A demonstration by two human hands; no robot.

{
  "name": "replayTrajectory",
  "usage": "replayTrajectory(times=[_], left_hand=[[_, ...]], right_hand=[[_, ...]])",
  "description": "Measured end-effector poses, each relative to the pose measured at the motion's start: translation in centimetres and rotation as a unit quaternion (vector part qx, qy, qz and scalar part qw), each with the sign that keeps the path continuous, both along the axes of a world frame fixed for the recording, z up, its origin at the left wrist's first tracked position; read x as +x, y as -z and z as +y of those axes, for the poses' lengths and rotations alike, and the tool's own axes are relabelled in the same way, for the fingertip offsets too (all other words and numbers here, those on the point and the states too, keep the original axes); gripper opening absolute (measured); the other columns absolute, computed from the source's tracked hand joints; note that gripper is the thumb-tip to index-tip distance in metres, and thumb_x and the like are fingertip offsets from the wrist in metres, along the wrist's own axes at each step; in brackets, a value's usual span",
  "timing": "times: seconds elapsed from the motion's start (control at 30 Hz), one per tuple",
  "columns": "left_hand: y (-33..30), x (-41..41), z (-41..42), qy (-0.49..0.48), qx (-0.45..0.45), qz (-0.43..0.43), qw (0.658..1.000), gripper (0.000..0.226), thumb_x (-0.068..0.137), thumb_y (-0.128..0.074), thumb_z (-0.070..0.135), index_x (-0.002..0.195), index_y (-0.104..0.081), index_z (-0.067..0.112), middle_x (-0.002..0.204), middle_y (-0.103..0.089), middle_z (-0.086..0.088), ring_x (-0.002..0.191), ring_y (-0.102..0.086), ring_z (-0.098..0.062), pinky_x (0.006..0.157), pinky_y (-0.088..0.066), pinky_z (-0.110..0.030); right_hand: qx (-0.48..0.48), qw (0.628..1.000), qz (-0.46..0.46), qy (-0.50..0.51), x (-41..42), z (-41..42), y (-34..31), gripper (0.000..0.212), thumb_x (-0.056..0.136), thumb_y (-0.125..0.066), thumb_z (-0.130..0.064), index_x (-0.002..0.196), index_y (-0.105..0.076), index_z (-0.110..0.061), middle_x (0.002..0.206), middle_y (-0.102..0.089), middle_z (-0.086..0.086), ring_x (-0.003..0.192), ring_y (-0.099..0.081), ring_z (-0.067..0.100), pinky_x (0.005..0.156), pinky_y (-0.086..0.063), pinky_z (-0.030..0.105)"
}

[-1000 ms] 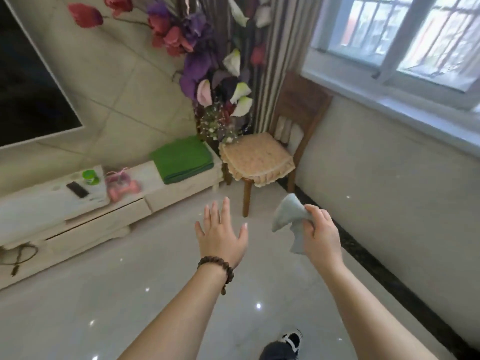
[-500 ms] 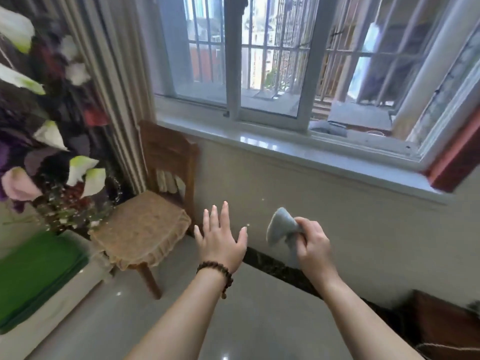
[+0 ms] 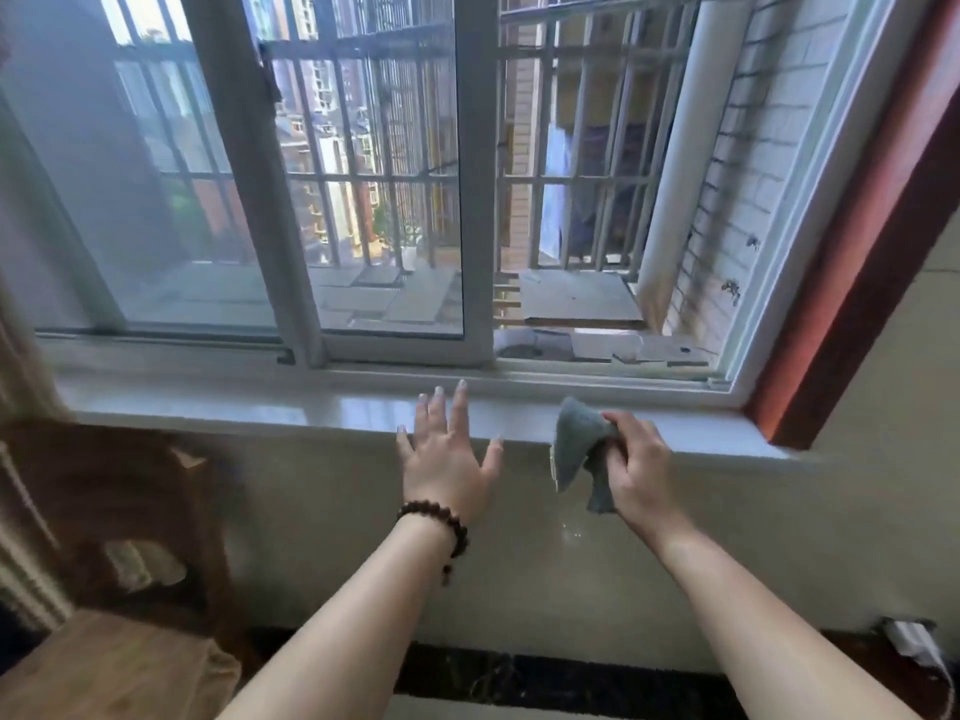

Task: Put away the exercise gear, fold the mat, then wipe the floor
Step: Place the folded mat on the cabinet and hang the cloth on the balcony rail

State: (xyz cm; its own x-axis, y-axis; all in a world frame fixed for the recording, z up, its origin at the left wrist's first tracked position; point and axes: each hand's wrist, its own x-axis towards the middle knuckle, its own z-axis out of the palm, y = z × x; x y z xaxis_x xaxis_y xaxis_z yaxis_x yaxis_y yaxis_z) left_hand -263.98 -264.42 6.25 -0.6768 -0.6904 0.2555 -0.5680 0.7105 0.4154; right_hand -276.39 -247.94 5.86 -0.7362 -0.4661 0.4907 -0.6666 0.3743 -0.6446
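Observation:
My right hand (image 3: 639, 472) grips a crumpled grey cloth (image 3: 576, 449) and holds it up in front of the white window sill (image 3: 260, 407). To its left my left hand (image 3: 447, 449) is spread flat with straight fingers, a dark bead bracelet on the wrist, and it holds nothing. Both hands hover at sill height, short of the sill's front edge. No mat and no exercise gear are in view.
A barred sliding window (image 3: 395, 174) fills the upper view, its right pane open. A wooden chair (image 3: 119, 553) with a cushioned seat stands at the lower left. A dark skirting strip (image 3: 545, 678) runs along the wall's base. A white plug (image 3: 909, 641) sits low right.
My view has swung right and up, from the TV cabinet, flowers and floor to the window. Both hands kept their pose, the right still gripping the cloth, and now sit at sill height.

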Motion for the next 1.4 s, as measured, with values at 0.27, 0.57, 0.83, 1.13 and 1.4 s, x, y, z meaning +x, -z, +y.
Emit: replayTrajectory(times=[0.27, 0.57, 0.83, 1.13, 1.4], left_hand=[[-5.4, -12.6, -9.2, 0.130, -0.047, 0.029, 0.990, 0.073, 0.095, -0.035, 0.054, 0.152, 0.005, 0.032, 0.162, 0.001, 0.002, 0.148, 0.007, -0.017, 0.120, 0.001, -0.045], [-10.1, -26.8, -13.1, 0.193, -0.093, 0.077, 0.974, 0.074, 0.094, -0.036, 0.055, 0.152, 0.004, 0.032, 0.162, 0.000, 0.000, 0.148, 0.004, -0.020, 0.120, -0.001, -0.049], [-14.3, -39.2, -14.3, 0.166, -0.131, 0.144, 0.967, 0.075, 0.093, -0.034, 0.058, 0.152, 0.004, 0.031, 0.162, -0.004, -0.001, 0.148, 0.001, -0.019, 0.120, -0.008, -0.049], [-19.4, -50.3, -15.1, 0.167, -0.151, 0.180, 0.958, 0.070, 0.093, -0.034, 0.057, 0.152, -0.006, 0.031, 0.161, -0.009, 0.000, 0.148, 0.001, -0.017, 0.120, -0.009, -0.048], [-22.8, -53.9, -16.7, 0.233, -0.165, 0.231, 0.930, 0.071, 0.087, -0.055, 0.055, 0.146, -0.031, 0.023, 0.147, -0.040, 0.001, 0.141, -0.023, -0.019, 0.115, -0.027, -0.046]], right_hand=[[-0.001, 0.993, 0.053, 0.109, -9.6, -7.1, -5.6, 0.026, 0.093, -0.048, -0.007, 0.116, -0.056, -0.016, 0.105, -0.059, 0.007, 0.090, -0.057, 0.028, 0.072, -0.048, 0.038], [0.010, 0.979, 0.121, 0.165, -21.7, -9.1, -11.1, 0.030, 0.093, -0.048, -0.006, 0.121, -0.056, -0.012, 0.109, -0.061, 0.010, 0.095, -0.056, 0.025, 0.072, -0.034, 0.024], [-0.015, 0.972, 0.184, 0.146, -35.1, -10.6, -16.6, 0.031, 0.094, -0.047, -0.005, 0.123, -0.056, -0.010, 0.112, -0.063, 0.011, 0.094, -0.058, 0.026, 0.074, -0.038, 0.023], [-0.101, 0.973, 0.195, 0.066, -46.5, -14.3, -23.6, 0.027, 0.091, -0.049, -0.001, 0.113, -0.059, -0.012, 0.096, -0.062, 0.000, 0.081, -0.052, 0.011, 0.070, -0.036, 0.012], [-0.227, 0.970, 0.086, -0.017, -48.9, -17.3, -26.9, 0.024, 0.093, -0.047, -0.001, 0.101, -0.058, -0.020, 0.088, -0.059, -0.014, 0.078, -0.053, -0.018, 0.064, -0.037, -0.001]])
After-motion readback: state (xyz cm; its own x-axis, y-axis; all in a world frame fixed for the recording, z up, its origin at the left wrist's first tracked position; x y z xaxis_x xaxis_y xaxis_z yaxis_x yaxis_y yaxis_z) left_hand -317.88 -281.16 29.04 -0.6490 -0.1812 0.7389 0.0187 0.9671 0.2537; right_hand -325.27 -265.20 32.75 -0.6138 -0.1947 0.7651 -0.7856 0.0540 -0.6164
